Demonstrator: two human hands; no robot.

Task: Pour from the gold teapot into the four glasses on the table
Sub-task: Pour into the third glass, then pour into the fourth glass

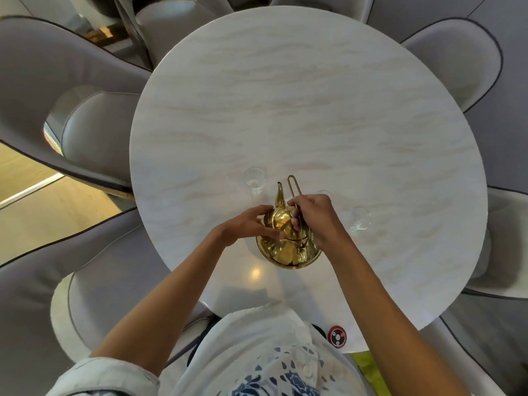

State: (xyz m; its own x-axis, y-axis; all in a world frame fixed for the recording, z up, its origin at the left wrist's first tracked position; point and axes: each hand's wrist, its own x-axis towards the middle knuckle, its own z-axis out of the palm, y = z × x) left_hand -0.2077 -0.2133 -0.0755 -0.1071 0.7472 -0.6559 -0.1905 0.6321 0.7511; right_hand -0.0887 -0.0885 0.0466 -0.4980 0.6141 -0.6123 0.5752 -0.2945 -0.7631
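Observation:
The gold teapot (285, 250) stands on the round marble table (314, 110) near its front edge, spout pointing away from me. My left hand (251, 224) rests its fingers on the pot's lid. My right hand (314, 215) grips the thin wire handle that rises above the pot. One clear glass (255, 180) stands just left of the spout. Another clear glass (359, 219) stands to the right of my right hand. The rim of a third glass (324, 193) peeks out behind my right hand. A fourth glass is hidden.
Grey padded chairs (85, 132) ring the table on all sides. A small red and black round device (337, 336) lies at the table's near edge. My patterned shirt (271, 361) fills the bottom of the view.

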